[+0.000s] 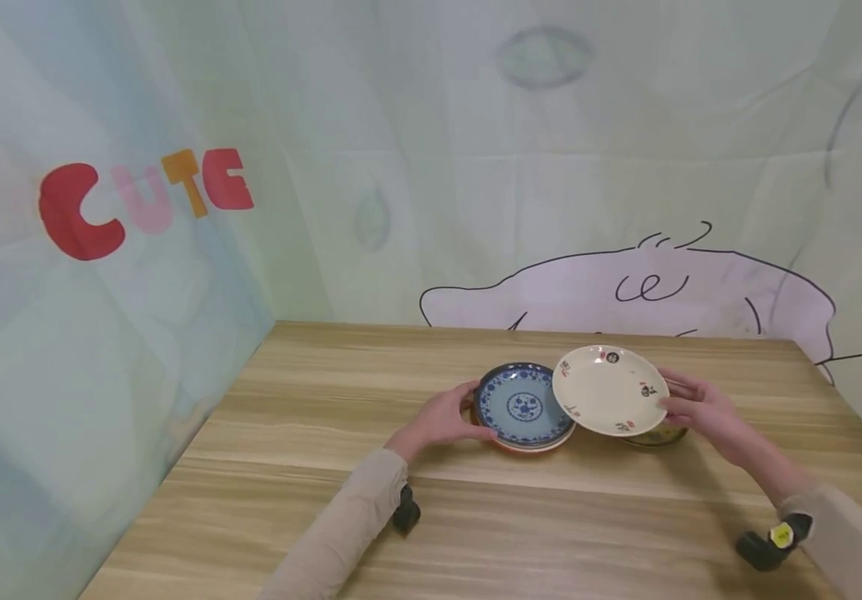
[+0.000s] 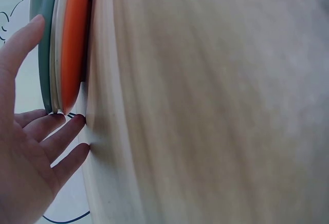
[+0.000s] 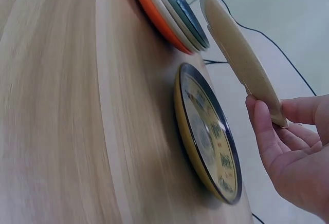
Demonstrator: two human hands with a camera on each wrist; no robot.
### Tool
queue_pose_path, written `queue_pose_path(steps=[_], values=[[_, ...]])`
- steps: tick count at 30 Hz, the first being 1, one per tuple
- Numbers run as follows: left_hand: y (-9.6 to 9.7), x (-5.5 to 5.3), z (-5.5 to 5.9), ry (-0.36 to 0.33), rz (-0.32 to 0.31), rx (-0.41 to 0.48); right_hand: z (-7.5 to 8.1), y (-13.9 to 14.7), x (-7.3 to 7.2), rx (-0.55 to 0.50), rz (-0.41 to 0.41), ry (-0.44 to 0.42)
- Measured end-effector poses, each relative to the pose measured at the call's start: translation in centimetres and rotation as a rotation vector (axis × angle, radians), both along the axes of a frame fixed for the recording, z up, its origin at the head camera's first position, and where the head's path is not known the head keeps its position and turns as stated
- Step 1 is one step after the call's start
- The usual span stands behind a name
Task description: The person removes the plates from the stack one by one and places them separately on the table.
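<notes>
My right hand (image 1: 709,410) pinches the right rim of a cream plate (image 1: 603,393) with small printed motifs. It holds that plate raised and tilted over a yellow plate (image 3: 205,136) with a dark rim, which lies on the table and is mostly covered in the head view. To the left stands a stack topped by a blue-patterned plate (image 1: 524,406). Below it, white edges and an orange plate (image 2: 74,44) show. Spread around the stack's left side, my left hand (image 1: 446,418) touches its edge, thumb toward the front and fingers fairly straight.
The wood-grain table (image 1: 431,533) carries both groups of plates near its far edge. A printed curtain (image 1: 416,167) hangs behind and along the left. Each wrist wears a black strap device (image 1: 769,546).
</notes>
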State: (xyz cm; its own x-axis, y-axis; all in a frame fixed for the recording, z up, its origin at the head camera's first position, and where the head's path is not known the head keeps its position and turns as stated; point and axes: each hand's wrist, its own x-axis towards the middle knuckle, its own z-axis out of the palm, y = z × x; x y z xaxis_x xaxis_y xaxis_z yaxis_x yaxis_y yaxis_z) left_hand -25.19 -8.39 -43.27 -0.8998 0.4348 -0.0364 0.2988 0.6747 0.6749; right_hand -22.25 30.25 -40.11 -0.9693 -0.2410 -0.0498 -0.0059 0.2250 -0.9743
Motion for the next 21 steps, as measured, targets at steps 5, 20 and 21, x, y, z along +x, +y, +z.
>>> queue_pose_path(steps=[5,20,21], values=[[0.1,0.0,0.0,-0.012,0.009,0.001,0.2,1.7,0.4,0.002,-0.016,-0.014],[0.1,0.1,0.0,-0.032,0.022,0.010,-0.1,6.2,1.8,-0.087,-0.093,-0.037],[0.1,0.1,0.0,-0.031,0.022,0.009,-0.3,6.5,1.9,-0.114,-0.095,-0.032]])
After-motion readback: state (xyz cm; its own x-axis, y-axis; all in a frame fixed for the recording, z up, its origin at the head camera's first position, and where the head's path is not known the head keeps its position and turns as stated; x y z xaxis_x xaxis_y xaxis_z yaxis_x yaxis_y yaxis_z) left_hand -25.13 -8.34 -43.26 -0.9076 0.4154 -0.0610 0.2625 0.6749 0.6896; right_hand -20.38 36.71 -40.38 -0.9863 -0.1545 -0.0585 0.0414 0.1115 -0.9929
